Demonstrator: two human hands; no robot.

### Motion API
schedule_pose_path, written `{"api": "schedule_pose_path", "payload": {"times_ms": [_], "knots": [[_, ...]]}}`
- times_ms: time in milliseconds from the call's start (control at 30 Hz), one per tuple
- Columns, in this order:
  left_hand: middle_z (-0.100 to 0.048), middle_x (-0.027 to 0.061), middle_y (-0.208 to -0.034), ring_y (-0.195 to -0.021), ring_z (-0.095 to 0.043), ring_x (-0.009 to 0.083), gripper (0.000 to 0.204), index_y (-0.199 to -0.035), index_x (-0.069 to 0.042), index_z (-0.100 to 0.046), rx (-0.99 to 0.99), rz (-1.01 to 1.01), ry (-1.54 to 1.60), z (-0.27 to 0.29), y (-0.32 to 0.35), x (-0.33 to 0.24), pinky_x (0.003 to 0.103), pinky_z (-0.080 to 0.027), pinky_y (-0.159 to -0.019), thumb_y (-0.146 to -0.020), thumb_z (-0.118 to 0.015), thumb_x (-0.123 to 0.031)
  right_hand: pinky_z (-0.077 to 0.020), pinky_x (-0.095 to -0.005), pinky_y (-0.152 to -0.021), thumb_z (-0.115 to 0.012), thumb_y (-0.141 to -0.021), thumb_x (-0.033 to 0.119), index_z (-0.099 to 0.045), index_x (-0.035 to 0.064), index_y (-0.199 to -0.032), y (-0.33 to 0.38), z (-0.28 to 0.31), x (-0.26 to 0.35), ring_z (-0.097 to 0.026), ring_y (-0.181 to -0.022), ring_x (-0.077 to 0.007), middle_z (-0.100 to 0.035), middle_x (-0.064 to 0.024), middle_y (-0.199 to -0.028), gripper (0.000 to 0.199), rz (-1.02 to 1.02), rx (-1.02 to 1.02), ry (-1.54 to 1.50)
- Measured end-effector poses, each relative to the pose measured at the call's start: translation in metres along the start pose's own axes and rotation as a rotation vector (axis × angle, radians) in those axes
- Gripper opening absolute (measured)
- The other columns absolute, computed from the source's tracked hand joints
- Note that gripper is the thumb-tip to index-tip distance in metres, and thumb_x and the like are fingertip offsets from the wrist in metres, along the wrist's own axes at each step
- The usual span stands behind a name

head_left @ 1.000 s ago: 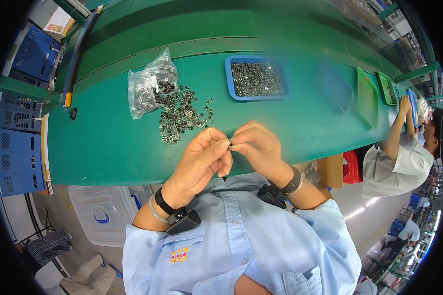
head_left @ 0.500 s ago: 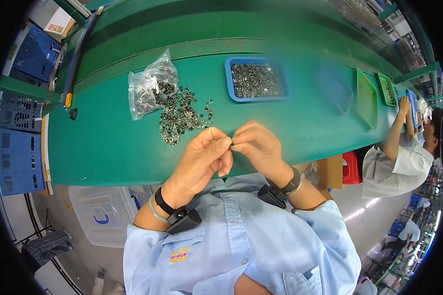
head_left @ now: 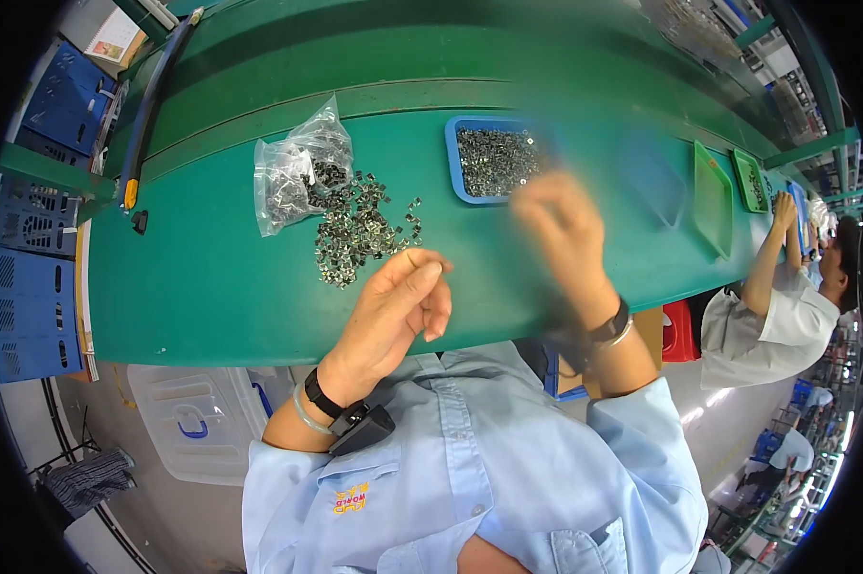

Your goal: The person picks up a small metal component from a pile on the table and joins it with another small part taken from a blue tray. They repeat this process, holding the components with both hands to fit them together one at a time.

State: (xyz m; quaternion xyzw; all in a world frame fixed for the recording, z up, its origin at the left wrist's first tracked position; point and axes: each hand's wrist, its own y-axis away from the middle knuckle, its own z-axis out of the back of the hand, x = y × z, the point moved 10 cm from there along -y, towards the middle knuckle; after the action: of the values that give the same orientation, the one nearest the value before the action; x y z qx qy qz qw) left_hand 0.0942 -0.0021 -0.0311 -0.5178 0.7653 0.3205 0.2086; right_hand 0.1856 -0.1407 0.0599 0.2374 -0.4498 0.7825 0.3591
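Note:
My left hand (head_left: 393, 311) hovers over the front of the green table, just beyond my chest. Its thumb and index finger are pressed together, and anything between them is too small to make out. To its right my right hand (head_left: 564, 228) is smeared by motion, near the lower right corner of a blue tray (head_left: 455, 167) full of small metal parts (head_left: 498, 158). How its fingers are set cannot be told. Beyond my left hand lies a loose pile of small black-and-silver parts (head_left: 355, 234), spilling from a clear plastic bag (head_left: 283, 182).
A green tray (head_left: 712, 201) stands at the right, with a smaller green tray (head_left: 749, 182) of parts behind it. A co-worker (head_left: 771, 311) sits at the table's right end. A lidded clear plastic box (head_left: 197, 421) is on the floor, and blue crates (head_left: 34, 316) stand left.
My right hand has left my left hand and moved right and away from me toward the blue tray. My left hand has stayed nearly still, its pinch kept.

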Motion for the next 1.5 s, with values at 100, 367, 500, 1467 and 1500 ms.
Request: {"api": "schedule_pose_path", "payload": {"times_ms": [100, 367, 500, 1467, 1500], "knots": [[-0.053, 0.0057, -0.065, -0.053, -0.049, 0.0132, 0.017, -0.101, -0.004, -0.053, -0.028, 0.015, -0.010, 0.014, 0.005, 0.005, 0.026, -0.038, -0.048, -0.096, -0.050, -0.020, -0.0483, -0.0350, -0.076, -0.066, -0.078, 0.004, -0.064, 0.0049, -0.087, -0.025, 0.000, -0.021, -0.060, -0.086, -0.0262, -0.063, -0.0083, -0.093, 0.009, -0.049, 0.026, 0.162], [-0.053, 0.0049, -0.065, -0.054, -0.048, 0.0120, 0.013, -0.100, -0.004, -0.053, -0.077, 0.022, 0.015, 0.032, 0.011, 0.000, 0.025, -0.038, -0.049, -0.096, -0.051, -0.017, -0.0410, -0.0392, -0.088, -0.069, -0.074, 0.012, -0.065, 0.0086, -0.091, -0.031, -0.103, 0.026, -0.054, -0.098, -0.0262, -0.059, -0.0052, -0.097, 0.018, 0.416, 0.450, 0.428], [-0.056, 0.0033, -0.070, -0.057, -0.050, 0.0104, 0.014, -0.101, -0.005, -0.053, -0.057, 0.013, 0.053, 0.035, 0.013, -0.003, 0.023, -0.039, -0.051, -0.095, -0.053, -0.017, -0.0398, -0.0375, -0.087, -0.069, -0.074, 0.016, -0.064, 0.0093, -0.090, -0.023, -0.133, 0.009, -0.054, -0.096, -0.0243, -0.059, -0.0035, -0.095, 0.018, 0.460, 0.629, 0.649], [-0.061, 0.0059, -0.086, -0.066, -0.056, 0.0096, 0.024, -0.107, -0.001, -0.054, -0.103, -0.066, -0.268, 0.003, -0.003, -0.004, 0.021, -0.042, -0.053, -0.096, -0.052, -0.023, -0.0433, -0.0378, -0.079, -0.074, -0.071, 0.009, -0.060, 0.0098, -0.092, 0.033, -0.045, 0.049, -0.056, -0.091, -0.0260, -0.060, -0.0043, -0.095, 0.025, 0.199, 0.182, 0.116], [-0.061, 0.0058, -0.084, -0.065, -0.055, 0.0101, 0.024, -0.106, -0.001, -0.055, -0.127, -0.071, -0.306, 0.006, -0.003, -0.005, 0.021, -0.042, -0.052, -0.096, -0.052, -0.022, -0.0432, -0.0378, -0.078, -0.074, -0.071, 0.009, -0.060, 0.0098, -0.092, 0.032, -0.046, 0.051, -0.056, -0.090, -0.0260, -0.060, -0.0043, -0.095, 0.025, 0.214, 0.189, 0.129]]}}
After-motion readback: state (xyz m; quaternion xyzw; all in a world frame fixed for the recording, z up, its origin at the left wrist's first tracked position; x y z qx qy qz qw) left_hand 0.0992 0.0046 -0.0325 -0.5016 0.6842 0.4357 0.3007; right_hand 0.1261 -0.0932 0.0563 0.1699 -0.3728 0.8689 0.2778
